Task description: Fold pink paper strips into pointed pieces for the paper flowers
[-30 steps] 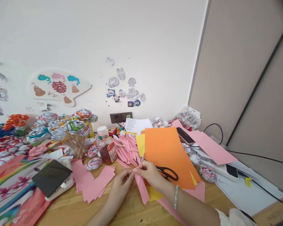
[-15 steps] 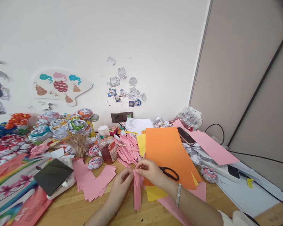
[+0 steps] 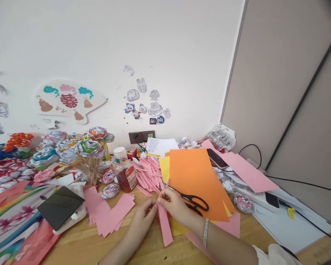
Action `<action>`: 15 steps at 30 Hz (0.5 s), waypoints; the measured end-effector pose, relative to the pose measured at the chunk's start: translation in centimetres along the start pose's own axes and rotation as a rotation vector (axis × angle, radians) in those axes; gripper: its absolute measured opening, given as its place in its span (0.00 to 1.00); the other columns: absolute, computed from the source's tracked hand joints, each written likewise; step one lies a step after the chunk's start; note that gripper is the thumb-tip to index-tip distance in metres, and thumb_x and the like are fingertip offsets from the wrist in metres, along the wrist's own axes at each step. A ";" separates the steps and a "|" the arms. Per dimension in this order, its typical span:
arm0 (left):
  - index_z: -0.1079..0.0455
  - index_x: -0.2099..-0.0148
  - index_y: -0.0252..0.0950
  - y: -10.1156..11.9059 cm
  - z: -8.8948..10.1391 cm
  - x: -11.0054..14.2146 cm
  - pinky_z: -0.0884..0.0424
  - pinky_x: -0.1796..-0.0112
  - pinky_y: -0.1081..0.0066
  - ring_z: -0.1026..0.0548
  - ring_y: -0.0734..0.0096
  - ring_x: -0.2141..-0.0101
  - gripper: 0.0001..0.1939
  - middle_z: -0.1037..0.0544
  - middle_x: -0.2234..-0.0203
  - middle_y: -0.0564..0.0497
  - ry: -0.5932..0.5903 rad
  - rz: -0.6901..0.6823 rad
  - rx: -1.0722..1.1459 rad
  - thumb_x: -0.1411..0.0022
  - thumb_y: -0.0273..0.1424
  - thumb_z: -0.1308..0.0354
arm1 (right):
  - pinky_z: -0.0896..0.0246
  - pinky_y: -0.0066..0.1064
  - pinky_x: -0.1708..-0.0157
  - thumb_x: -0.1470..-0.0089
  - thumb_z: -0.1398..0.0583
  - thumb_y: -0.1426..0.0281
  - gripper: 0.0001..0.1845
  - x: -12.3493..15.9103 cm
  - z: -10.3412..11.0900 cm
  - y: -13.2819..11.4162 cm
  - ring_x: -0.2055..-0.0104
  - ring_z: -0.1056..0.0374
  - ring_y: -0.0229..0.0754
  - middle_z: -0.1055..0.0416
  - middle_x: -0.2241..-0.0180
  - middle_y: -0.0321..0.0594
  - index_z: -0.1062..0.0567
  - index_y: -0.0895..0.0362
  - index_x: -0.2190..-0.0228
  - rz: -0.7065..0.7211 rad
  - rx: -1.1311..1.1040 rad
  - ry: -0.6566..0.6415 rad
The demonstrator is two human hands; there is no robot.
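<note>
Between my hands a pink paper strip (image 3: 164,228) hangs down over the wooden table, its upper end pinched at the fingertips. My left hand (image 3: 143,216) closes thumb and fingers at the left side of that end. From the right, my right hand (image 3: 171,203) pinches the same end, with a bracelet on its wrist. Just beyond lies a heap of folded pink paper strips (image 3: 149,173). Black-handled scissors (image 3: 197,202) rest on the orange paper (image 3: 195,176), partly covered by my right hand. A stack of flat pink paper pieces (image 3: 114,217) is left of my left hand.
A bottle of dark red liquid (image 3: 125,178) and a bunch of paper flowers (image 3: 89,149) stand at the back left. Further left lies a black tablet-like device (image 3: 61,208). At the right are a phone (image 3: 216,159), pink sheets (image 3: 251,173), a power strip (image 3: 260,198) and cables.
The pink strip's lower end swung left, showing folded edges, then back right, showing a flat face. Both hands keep pinching its top. More of the scissors shows now than half a second ago.
</note>
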State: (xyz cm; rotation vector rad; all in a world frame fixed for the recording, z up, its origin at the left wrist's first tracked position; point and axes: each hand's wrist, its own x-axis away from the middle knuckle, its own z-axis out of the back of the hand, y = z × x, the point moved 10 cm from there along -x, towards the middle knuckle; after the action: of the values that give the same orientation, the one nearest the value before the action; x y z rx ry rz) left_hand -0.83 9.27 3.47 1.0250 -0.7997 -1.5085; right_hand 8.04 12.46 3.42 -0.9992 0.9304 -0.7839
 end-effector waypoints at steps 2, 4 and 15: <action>0.30 0.74 0.36 -0.1 -0.1 0.0 0.35 0.71 0.70 0.31 0.64 0.74 0.14 0.25 0.78 0.50 -0.008 -0.001 -0.007 0.48 0.40 0.50 | 0.47 0.26 0.71 0.55 0.45 0.74 0.03 0.1 0.0 -0.2 0.73 0.41 0.36 0.39 0.77 0.33 0.34 0.58 0.78 0.004 0.013 0.002; 0.32 0.75 0.36 -0.2 -0.1 0.0 0.36 0.72 0.70 0.32 0.65 0.74 0.14 0.27 0.79 0.51 -0.011 -0.007 -0.026 0.46 0.39 0.51 | 0.47 0.26 0.72 0.55 0.45 0.75 0.03 0.2 0.0 -0.3 0.73 0.41 0.36 0.38 0.77 0.33 0.33 0.58 0.78 0.010 0.033 0.009; 0.33 0.75 0.35 -1.5 -1.0 -0.2 0.37 0.78 0.74 0.33 0.71 0.80 0.17 0.30 0.83 0.53 -0.072 0.059 0.117 0.48 0.44 0.48 | 0.45 0.26 0.70 0.55 0.43 0.73 0.02 -0.4 0.0 0.7 0.71 0.38 0.37 0.34 0.76 0.34 0.30 0.58 0.75 -0.008 -0.083 -0.043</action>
State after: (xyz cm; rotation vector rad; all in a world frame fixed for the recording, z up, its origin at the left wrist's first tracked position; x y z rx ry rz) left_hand -0.53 9.74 1.75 1.0282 -0.9706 -1.4689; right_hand 7.94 13.08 2.86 -1.0886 0.9283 -0.7329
